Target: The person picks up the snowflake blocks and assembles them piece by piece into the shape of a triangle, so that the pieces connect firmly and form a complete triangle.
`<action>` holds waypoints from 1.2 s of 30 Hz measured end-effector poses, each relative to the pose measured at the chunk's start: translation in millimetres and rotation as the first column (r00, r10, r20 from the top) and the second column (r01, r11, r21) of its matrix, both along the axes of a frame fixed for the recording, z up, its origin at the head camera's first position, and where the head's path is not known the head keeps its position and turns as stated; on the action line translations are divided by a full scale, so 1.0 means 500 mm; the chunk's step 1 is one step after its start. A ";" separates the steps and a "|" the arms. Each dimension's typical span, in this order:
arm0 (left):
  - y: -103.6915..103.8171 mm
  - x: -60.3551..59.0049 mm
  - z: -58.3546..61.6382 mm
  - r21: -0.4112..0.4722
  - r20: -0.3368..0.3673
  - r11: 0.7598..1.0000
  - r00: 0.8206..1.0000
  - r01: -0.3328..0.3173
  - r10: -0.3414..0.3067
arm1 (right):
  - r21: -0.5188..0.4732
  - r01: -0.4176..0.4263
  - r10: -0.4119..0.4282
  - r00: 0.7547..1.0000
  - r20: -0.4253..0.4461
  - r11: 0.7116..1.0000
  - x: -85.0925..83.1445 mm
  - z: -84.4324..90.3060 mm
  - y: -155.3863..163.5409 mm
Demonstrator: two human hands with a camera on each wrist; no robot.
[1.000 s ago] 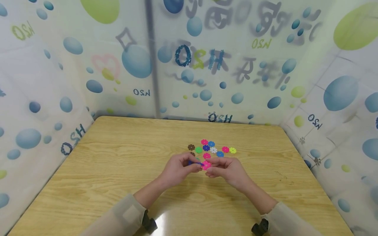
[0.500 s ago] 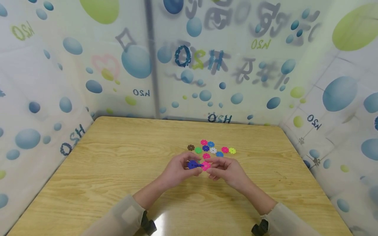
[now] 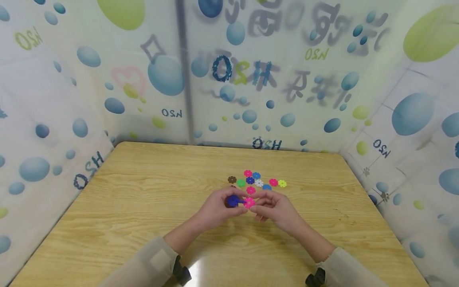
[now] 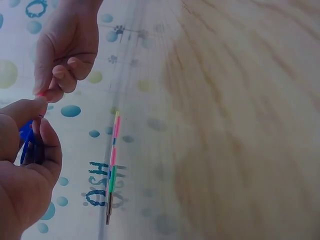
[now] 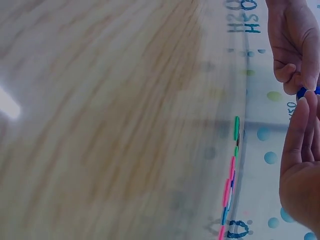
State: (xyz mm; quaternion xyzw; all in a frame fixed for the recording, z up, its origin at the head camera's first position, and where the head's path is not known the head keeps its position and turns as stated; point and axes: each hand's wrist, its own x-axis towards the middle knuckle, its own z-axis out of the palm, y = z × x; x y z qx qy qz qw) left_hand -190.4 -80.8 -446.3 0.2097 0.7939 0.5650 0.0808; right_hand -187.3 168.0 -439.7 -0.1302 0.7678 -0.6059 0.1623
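In the head view my left hand (image 3: 219,205) holds dark blue flower-shaped plastic discs (image 3: 233,200); one faces up and a thin blue edge runs right from it. That edge meets a bright pink flower-shaped disc (image 3: 249,203), which my right hand (image 3: 279,206) pinches between thumb and forefinger. Both hands are raised over the table with fingertips close together. The left wrist view shows the blue discs (image 4: 27,134) within the left hand's curled fingers, partly hidden. In the right wrist view the right hand (image 5: 306,165) hides the pink disc, while a bit of blue disc (image 5: 301,93) shows.
Beyond the hands, several loose flower discs lie flat on the wooden table (image 3: 143,191): a brown disc (image 3: 232,179), a green disc (image 3: 241,182), a white disc (image 3: 259,183), a yellow disc (image 3: 282,183), plus pink and blue ones. Printed curtains (image 3: 157,127) enclose the table's back and sides.
The blue discs have turned in my left hand, from mostly hidden to one showing its flat face. The pink disc has shifted slightly down and left. Loose discs stay put.
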 end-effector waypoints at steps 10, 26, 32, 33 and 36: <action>0.000 -0.003 0.000 -0.013 -0.007 1.000 1.000 -0.025 0.025 | 0.066 -0.033 0.035 0.999 -0.021 0.997 -0.020 0.000 0.041; -0.007 -0.001 0.003 -0.031 0.040 0.998 0.998 -0.048 0.050 | 0.377 0.099 -0.093 0.995 -0.035 0.921 -0.135 -0.026 0.175; -0.007 -0.002 0.004 -0.038 0.032 0.998 0.998 -0.045 0.046 | 0.437 0.133 -0.110 0.991 -0.078 0.889 -0.173 -0.031 0.200; -0.007 -0.002 0.003 -0.039 0.031 0.998 0.998 -0.044 0.045 | 0.445 0.137 -0.114 0.990 -0.079 0.885 -0.179 -0.033 0.202; -0.008 -0.004 0.002 -0.038 0.033 0.998 0.999 -0.040 0.042 | 0.448 0.138 -0.120 0.990 -0.069 0.883 -0.195 -0.039 0.208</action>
